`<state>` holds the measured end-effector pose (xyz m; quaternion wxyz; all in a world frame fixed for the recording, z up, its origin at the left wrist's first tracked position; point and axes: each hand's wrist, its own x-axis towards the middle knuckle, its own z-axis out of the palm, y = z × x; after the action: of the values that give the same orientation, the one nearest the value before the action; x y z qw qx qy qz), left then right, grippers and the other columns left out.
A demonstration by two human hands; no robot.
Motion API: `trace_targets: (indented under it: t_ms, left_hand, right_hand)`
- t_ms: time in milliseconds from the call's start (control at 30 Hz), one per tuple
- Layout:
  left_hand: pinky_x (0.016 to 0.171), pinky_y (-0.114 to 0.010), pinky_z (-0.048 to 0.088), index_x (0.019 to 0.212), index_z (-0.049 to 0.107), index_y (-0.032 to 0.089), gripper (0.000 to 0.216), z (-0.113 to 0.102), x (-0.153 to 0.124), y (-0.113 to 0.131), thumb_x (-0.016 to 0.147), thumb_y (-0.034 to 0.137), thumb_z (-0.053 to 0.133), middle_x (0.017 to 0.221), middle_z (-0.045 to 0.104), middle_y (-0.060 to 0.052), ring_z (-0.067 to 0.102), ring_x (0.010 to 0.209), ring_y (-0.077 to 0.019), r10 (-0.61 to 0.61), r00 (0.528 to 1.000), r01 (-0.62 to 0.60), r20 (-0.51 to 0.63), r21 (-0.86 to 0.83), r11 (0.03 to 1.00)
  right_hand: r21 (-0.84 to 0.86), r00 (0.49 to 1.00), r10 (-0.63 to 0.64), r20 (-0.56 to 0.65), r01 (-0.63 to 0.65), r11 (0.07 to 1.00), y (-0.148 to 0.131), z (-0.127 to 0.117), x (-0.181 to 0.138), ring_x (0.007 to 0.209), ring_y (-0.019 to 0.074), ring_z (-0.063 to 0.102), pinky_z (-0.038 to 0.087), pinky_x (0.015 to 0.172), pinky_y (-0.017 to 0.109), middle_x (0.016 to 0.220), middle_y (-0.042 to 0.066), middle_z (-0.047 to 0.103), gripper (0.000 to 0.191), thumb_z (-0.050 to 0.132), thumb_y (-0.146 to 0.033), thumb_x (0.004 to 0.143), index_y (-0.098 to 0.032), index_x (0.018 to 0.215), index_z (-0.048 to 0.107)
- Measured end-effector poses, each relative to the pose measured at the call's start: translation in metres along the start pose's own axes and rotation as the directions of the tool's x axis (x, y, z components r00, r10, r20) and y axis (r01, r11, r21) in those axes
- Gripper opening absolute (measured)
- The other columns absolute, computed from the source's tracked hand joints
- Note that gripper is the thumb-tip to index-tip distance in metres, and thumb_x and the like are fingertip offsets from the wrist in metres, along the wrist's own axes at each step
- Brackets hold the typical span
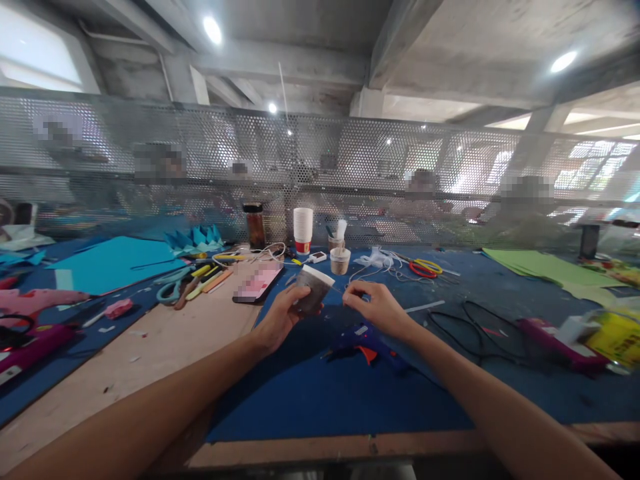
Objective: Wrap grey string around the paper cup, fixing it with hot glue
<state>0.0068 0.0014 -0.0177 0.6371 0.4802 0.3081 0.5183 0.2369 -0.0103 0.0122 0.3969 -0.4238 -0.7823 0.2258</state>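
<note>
My left hand [285, 317] is wrapped round a small paper cup [316, 288] with a dark grey-brown outside and a white rim, tilted to the right. Just right of the cup, my right hand [373, 303] has its thumb and fingers pinched together. A faint thin strand [337, 290] runs between the cup and these fingertips; its material is too small to tell. Below my right hand lies a blue glue gun [363, 340] with an orange trigger on the blue mat [300, 400].
Behind stand a stack of paper cups [303, 230], a wrapped cup [340, 261] and a dark jar [254, 227]. Left lie a phone [259, 281], scissors [173, 285], blue paper [120, 260] and a pink glue gun [40, 301]. Right are red-yellow scissors [425, 268], cables [475, 333] and green paper [545, 270].
</note>
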Motion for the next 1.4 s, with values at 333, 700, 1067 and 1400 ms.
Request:
trace_targets:
  t_ms: [333,700,1067,1400]
  left_hand:
    - [0.084,-0.038,0.059,0.104,0.077,0.011,0.035,0.0020,-0.0013,0.0007,0.081,0.038,0.075,0.101,0.079,-0.012,0.072,0.088,-0.0253,-0.036,0.999,0.036,-0.001,-0.043,0.998]
    - [0.086,-0.040,0.061,0.108,0.078,0.013,0.036,-0.0001,-0.0008,-0.0023,0.081,0.037,0.075,0.106,0.079,-0.011,0.072,0.090,-0.0251,-0.085,0.996,0.087,0.030,-0.082,0.993]
    - [0.090,-0.042,0.061,0.109,0.079,0.013,0.032,-0.0005,-0.0034,-0.0013,0.085,0.034,0.072,0.108,0.080,-0.012,0.074,0.091,-0.0264,-0.130,0.989,0.136,0.066,-0.113,0.984]
    - [0.091,-0.045,0.061,0.108,0.078,0.011,0.030,0.0026,-0.0052,0.0003,0.084,0.028,0.071,0.108,0.080,-0.014,0.073,0.094,-0.0282,-0.155,0.986,0.163,0.065,-0.149,0.975]
  right_hand:
    - [-0.022,1.000,0.007,0.001,-0.007,1.000,0.0011,0.0001,0.0007,0.075,0.0165,0.061,0.043,0.074,0.028,0.073,-0.002,0.067,0.018,0.059,-0.025,0.089,-0.022,0.073,0.067]
    - [-0.026,1.000,0.013,0.006,-0.013,1.000,0.0005,-0.0002,0.0008,0.075,0.0166,0.062,0.042,0.074,0.028,0.073,-0.001,0.068,0.018,0.058,-0.026,0.089,-0.021,0.073,0.066]
    - [-0.042,1.000,0.013,0.007,-0.012,0.999,0.0026,0.0004,0.0021,0.074,0.0159,0.059,0.040,0.072,0.027,0.071,-0.002,0.065,0.019,0.057,-0.027,0.088,-0.021,0.072,0.064]
    - [-0.034,1.000,0.018,0.009,-0.017,0.999,0.0049,0.0021,0.0025,0.075,0.0158,0.058,0.038,0.072,0.026,0.071,-0.002,0.063,0.017,0.056,-0.028,0.085,-0.021,0.072,0.063]
